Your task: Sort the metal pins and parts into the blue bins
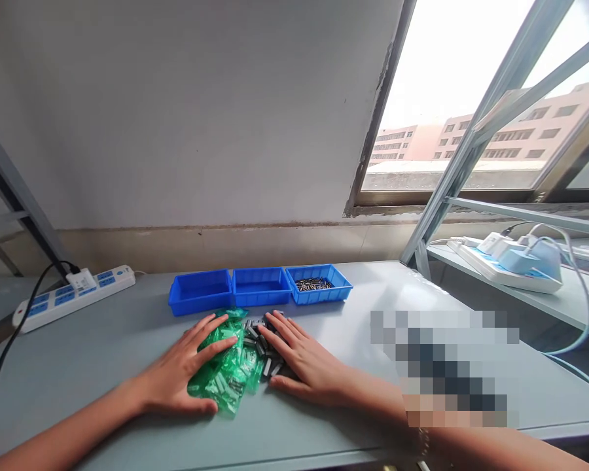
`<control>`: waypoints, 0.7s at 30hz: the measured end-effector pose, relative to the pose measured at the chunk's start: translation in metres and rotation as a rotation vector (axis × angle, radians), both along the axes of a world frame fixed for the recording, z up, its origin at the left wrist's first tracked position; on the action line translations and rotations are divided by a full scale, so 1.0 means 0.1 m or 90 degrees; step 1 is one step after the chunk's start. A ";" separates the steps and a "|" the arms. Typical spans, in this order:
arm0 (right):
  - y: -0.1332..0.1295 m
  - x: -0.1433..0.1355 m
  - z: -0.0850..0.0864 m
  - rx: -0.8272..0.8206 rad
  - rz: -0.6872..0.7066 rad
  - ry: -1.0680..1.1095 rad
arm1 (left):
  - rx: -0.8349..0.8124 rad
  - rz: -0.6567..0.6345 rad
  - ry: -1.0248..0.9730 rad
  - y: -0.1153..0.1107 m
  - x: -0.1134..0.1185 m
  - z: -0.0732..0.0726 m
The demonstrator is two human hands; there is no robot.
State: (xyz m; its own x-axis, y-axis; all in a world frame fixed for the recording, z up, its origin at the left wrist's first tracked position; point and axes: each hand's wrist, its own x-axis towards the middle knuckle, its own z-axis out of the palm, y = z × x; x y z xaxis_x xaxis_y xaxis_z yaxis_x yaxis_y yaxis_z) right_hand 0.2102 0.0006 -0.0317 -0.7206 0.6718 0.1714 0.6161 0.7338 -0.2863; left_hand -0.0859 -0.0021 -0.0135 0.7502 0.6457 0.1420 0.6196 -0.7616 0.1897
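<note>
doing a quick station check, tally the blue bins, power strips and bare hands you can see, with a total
Blue bins: 3
Power strips: 2 (left power strip, right power strip)
Bare hands: 2 (left hand on green bags, right hand at loose dark pieces)
Total: 7

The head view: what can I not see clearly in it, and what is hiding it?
In the head view:
Green plastic: partly hidden under the left hand.
Loose pieces: some hidden under the right hand.
Whatever is behind the pixelated patch: masked by it.
Small pieces in the rightmost blue tray: too small to identify.
Both forearms: cut off by picture edges.
</note>
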 end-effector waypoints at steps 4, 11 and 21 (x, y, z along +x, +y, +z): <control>0.10 -0.07 0.02 0.067 0.003 0.007 | 0.043 -0.021 0.015 0.07 -0.02 0.01; 0.55 -0.02 0.21 0.244 -0.169 0.018 | 0.169 0.142 -0.100 0.27 0.01 0.17; 0.93 0.02 0.21 0.209 -0.150 -0.027 | 0.154 0.279 -0.094 0.65 0.08 0.14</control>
State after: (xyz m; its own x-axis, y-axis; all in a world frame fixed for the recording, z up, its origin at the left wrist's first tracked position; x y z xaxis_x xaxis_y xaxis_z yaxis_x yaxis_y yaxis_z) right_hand 0.2124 0.0940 -0.0106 -0.5651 0.7337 0.3774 0.7843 0.6196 -0.0302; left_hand -0.0776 0.0633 0.0007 0.3778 0.8304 0.4095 0.8701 -0.4696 0.1496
